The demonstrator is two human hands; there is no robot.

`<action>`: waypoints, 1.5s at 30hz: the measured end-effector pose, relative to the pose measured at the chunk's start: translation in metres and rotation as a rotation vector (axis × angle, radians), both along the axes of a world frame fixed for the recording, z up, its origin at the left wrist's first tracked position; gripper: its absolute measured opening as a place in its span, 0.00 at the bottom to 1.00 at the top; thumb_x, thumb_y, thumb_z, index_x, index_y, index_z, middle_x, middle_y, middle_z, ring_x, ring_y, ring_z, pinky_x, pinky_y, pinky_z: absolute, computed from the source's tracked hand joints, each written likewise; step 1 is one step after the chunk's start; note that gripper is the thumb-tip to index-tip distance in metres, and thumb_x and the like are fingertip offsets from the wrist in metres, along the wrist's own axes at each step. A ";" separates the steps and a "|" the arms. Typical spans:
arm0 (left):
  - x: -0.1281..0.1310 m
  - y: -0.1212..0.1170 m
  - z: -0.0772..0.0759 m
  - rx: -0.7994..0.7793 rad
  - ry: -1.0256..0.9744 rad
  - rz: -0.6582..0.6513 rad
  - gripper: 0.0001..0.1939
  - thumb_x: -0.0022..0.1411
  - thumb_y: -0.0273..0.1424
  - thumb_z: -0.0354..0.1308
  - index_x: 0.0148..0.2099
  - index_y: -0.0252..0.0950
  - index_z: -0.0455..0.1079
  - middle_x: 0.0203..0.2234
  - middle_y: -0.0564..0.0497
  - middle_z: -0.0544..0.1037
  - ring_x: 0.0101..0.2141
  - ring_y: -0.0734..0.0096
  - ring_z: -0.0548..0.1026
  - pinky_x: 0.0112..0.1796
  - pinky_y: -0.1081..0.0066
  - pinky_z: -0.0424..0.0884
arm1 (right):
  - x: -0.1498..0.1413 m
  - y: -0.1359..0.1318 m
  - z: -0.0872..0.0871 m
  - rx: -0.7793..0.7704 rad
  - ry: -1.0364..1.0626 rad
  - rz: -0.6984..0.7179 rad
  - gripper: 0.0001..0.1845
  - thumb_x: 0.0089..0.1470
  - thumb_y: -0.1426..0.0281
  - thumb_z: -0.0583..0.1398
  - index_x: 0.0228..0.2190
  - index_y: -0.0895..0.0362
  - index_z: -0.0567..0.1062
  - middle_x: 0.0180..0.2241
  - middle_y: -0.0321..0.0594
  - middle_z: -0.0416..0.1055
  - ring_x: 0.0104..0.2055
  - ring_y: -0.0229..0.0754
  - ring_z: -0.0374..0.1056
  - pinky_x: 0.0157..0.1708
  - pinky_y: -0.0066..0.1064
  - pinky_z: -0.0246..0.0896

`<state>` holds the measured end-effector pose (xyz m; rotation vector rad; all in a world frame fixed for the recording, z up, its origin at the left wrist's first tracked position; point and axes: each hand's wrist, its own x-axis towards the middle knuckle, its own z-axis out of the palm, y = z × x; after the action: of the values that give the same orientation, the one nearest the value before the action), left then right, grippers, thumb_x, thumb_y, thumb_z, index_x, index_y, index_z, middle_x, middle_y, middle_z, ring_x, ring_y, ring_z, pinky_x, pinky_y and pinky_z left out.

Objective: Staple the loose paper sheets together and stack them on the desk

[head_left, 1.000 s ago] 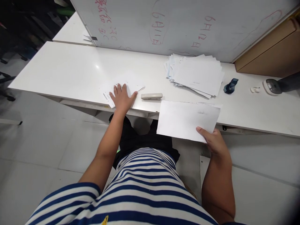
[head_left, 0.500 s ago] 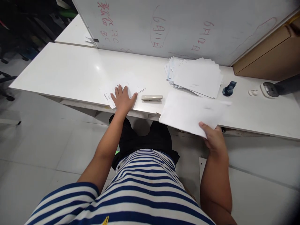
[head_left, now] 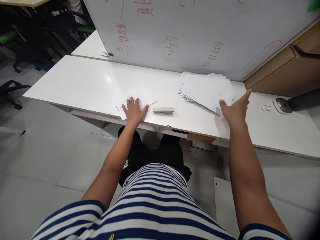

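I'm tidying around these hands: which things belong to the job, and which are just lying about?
In the job, it seems:
- sheet, under the left hand
- paper stack, at the right hand
- stapler, probably: between the hands

Likely lying about:
- brown box
- small white thing

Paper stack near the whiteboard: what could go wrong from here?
The stack is unevenly fanned, so a bump from the right hand beside it could spread the sheets further. The printed sheet under the left hand reaches the desk's front edge and might slip off if that hand swings away.
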<state>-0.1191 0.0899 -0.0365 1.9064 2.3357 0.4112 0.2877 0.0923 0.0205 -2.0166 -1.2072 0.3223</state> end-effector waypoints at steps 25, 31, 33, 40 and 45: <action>0.002 0.002 0.002 -0.040 -0.019 0.000 0.37 0.65 0.56 0.43 0.69 0.42 0.54 0.71 0.43 0.49 0.70 0.47 0.43 0.65 0.40 0.39 | -0.080 -0.290 -0.218 -0.458 1.150 0.136 0.29 0.37 0.62 0.68 0.46 0.50 0.78 0.49 0.44 0.76 0.52 0.49 0.71 0.54 0.42 0.64; 0.002 0.002 0.002 -0.049 0.001 0.011 0.39 0.65 0.57 0.41 0.69 0.41 0.53 0.71 0.43 0.48 0.70 0.49 0.43 0.65 0.41 0.39 | -0.076 -0.293 -0.231 -0.404 0.457 0.180 0.26 0.45 0.57 0.60 0.46 0.55 0.78 0.53 0.52 0.71 0.49 0.52 0.70 0.50 0.46 0.66; 0.002 0.001 0.002 -0.053 0.001 0.014 0.39 0.65 0.57 0.41 0.69 0.41 0.53 0.71 0.43 0.48 0.70 0.50 0.43 0.65 0.41 0.40 | -0.068 -0.302 -0.234 -0.547 0.430 0.170 0.21 0.44 0.57 0.59 0.37 0.56 0.80 0.42 0.50 0.76 0.42 0.52 0.72 0.43 0.45 0.68; 0.004 0.001 0.000 -0.029 -0.014 -0.003 0.36 0.65 0.55 0.44 0.68 0.41 0.55 0.70 0.42 0.50 0.69 0.48 0.45 0.64 0.40 0.41 | -0.075 -0.292 -0.226 -0.575 0.715 0.195 0.15 0.43 0.56 0.63 0.31 0.52 0.81 0.30 0.40 0.79 0.39 0.54 0.75 0.40 0.43 0.71; 0.004 -0.001 0.006 0.042 0.032 -0.198 0.24 0.69 0.47 0.48 0.59 0.40 0.68 0.65 0.43 0.64 0.65 0.47 0.58 0.62 0.47 0.55 | -0.091 -0.276 -0.209 -0.481 0.805 0.162 0.26 0.45 0.42 0.59 0.43 0.40 0.80 0.31 0.36 0.80 0.41 0.57 0.77 0.39 0.47 0.74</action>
<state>-0.1148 0.0885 -0.0301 2.1535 2.1448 0.4161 0.1963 -0.1840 -0.1883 -1.8401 -0.8034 1.4580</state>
